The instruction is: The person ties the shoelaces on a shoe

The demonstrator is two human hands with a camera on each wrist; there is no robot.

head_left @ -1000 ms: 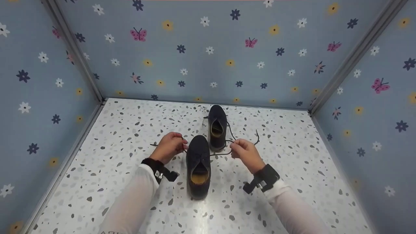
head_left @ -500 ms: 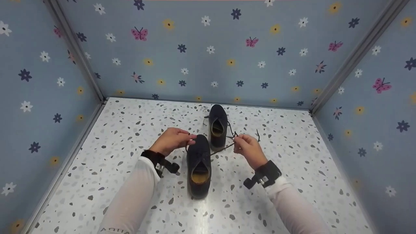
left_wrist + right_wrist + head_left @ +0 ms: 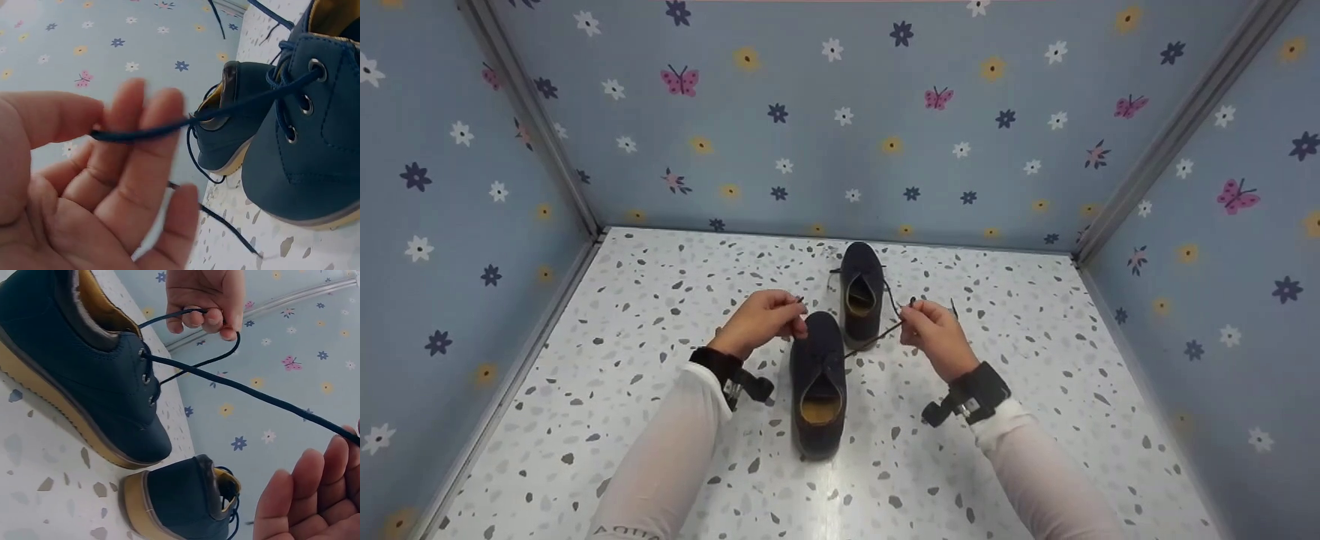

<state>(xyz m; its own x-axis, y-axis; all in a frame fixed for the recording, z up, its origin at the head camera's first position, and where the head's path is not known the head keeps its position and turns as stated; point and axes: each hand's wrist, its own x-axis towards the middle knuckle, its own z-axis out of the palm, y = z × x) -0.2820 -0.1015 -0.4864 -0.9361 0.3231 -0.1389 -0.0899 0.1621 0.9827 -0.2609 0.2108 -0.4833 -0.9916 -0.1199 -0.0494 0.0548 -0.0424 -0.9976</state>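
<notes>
A dark navy lace-up shoe (image 3: 817,341) stands upright on the floor, toe pointing away from me. My left hand (image 3: 761,322), beside its toe, pinches one shoelace (image 3: 247,105) near the end. That lace runs across the fingers to the top eyelet. On the other side, my right hand (image 3: 936,337) pinches the other shoelace (image 3: 247,390) of this shoe, stretched fairly straight from its eyelet. Both hands are raised off the floor, apart from each other. The right thumb is out of sight in the right wrist view.
A matching shoe (image 3: 860,262) stands just beyond, slightly to the right, with its own loose lace (image 3: 890,295) trailing. Speckled white floor (image 3: 675,262) lies under both shoes. Flower-patterned panels (image 3: 840,150) enclose the back and sides.
Both hands have risen and moved a little farther forward, the left also inward toward the toe. The right lace now slants upward from the shoe. The shoes have stayed put.
</notes>
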